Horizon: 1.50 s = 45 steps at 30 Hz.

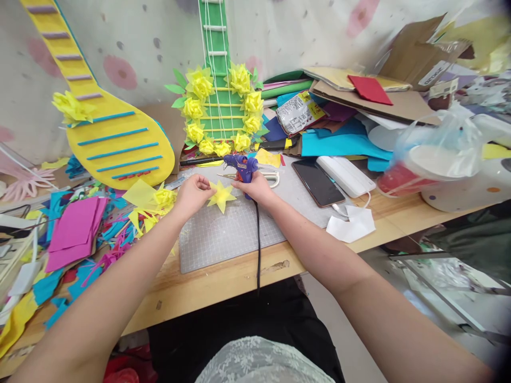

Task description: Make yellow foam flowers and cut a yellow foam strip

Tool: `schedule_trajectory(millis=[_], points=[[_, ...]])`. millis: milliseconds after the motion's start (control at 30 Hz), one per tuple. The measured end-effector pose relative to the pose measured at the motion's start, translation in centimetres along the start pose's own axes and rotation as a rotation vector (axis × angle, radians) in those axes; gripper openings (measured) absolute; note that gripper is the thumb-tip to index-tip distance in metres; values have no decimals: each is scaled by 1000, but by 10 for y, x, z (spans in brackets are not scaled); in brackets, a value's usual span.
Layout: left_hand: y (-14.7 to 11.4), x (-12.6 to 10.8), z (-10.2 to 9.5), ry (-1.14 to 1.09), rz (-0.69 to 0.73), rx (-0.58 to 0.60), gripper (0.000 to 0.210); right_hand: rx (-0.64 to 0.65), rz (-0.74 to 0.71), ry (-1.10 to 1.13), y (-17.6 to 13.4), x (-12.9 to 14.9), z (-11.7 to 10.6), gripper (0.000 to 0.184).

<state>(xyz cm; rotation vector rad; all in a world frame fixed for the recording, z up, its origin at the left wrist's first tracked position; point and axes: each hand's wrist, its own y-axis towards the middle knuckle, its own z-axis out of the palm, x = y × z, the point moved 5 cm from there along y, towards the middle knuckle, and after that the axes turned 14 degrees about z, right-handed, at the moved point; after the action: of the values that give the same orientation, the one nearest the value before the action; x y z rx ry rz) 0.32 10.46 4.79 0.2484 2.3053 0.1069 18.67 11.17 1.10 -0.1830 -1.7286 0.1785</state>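
Observation:
Over the grey cutting mat, my left hand pinches the left edge of a yellow paper flower with pointed petals. My right hand is closed round a blue glue gun, its nozzle toward the left and its black cord hanging over the table edge. Scissors with white handles lie behind that hand. Just left of my left hand sit a finished yellow paper rose and yellow paper pieces. Behind stands a green cardboard instrument ringed with yellow roses.
A yellow cardboard instrument leans at the left above coloured paper scraps and magenta sheets. On the right lie a phone, a white power bank and a plastic cup. Stacked cardboard fills the back right.

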Motion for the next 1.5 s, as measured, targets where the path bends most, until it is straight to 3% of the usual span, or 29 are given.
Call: schedule_trajectory(millis=[367,633,800,1367,1500], points=[[1,-5,-5,188,155,22,33,-5,-9,-1,1,-2,0,24],[11,2,7,-37,68,95,39,-11,-17,-1,1,-3,0,24],[11,2,12,-26,68,149,36,-21,-19,-6,2,-3,0,25],[9,4,9,-94,17,117,34,9,21,34,0,-1,-1,23],[11,3,10,-12,66,113,39,0,31,65,-2,0,-1,26]])
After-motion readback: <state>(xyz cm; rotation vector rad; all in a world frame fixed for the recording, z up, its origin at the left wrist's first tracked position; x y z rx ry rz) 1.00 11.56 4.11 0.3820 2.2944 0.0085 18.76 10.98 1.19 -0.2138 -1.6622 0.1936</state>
